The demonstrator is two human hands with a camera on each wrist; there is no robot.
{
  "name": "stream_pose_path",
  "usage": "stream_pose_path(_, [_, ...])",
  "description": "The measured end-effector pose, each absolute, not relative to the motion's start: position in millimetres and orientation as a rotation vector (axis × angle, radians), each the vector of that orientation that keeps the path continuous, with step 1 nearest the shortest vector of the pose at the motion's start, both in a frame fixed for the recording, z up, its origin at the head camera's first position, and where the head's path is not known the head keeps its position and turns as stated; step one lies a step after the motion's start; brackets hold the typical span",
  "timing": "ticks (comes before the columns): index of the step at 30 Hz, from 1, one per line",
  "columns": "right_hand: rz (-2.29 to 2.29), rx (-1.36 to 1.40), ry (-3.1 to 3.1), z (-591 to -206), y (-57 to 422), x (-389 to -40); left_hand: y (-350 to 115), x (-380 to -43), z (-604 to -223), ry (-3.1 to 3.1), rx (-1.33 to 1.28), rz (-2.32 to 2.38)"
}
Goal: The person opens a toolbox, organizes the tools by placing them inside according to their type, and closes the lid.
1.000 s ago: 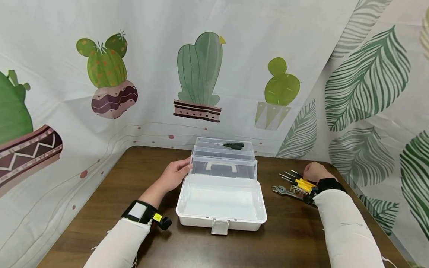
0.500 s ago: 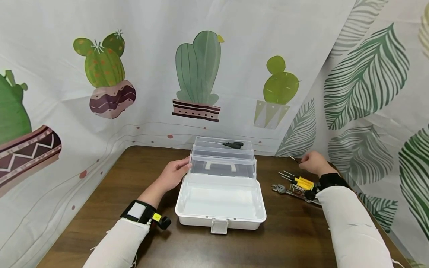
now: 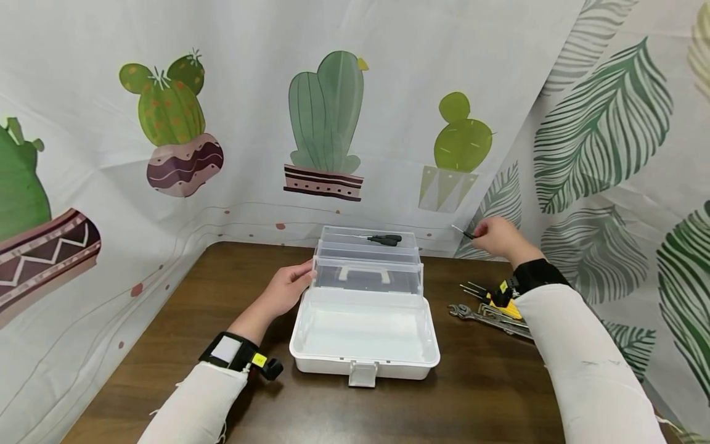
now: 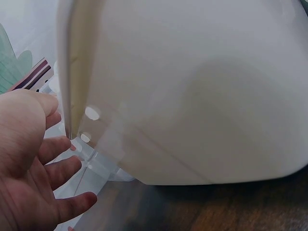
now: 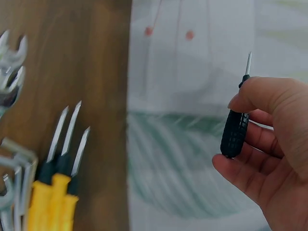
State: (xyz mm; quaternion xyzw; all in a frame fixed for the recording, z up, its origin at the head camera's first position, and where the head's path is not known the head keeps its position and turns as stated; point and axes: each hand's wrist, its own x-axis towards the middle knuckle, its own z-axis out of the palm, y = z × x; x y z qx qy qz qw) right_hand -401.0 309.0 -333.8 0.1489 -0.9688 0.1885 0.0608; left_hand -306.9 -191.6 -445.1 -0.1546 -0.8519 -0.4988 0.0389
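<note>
A white toolbox (image 3: 363,333) stands on the table with its clear lid (image 3: 366,277) raised at the back. My left hand (image 3: 288,287) holds the lid's left edge with thumb and fingertips; the left wrist view shows the other fingers (image 4: 62,171) loosely spread beside the box wall. Two dark-handled screwdrivers (image 3: 384,240) lie in the clear upper part. To the right, raised above the table's back edge, my right hand (image 3: 496,237) pinches a small black-handled screwdriver (image 5: 235,132), its metal tip pointing away from the palm.
Yellow-handled screwdrivers (image 5: 53,202), hex keys (image 5: 24,163) and wrenches (image 3: 471,313) lie together on the table right of the toolbox, partly under my right wrist. A patterned cloth (image 3: 244,154) hangs directly behind the table.
My right hand has lifted the small screwdriver from beside the other tools and carried it up and leftward. The left hand stays at the lid.
</note>
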Motion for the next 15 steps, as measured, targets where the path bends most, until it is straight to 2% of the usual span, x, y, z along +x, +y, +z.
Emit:
stream_pose_path(8, [0.53,0.573,-2.902,-299.4,255.2,-409.3,-192.2,-306.9,-444.0,-2.59,-0.498,-1.537])
stream_pose_path(15, [0.529,0.714,-2.876,-288.4,205.6,-412.2,-192.1,-305.8,-444.8,-2.58,-0.492,-1.563])
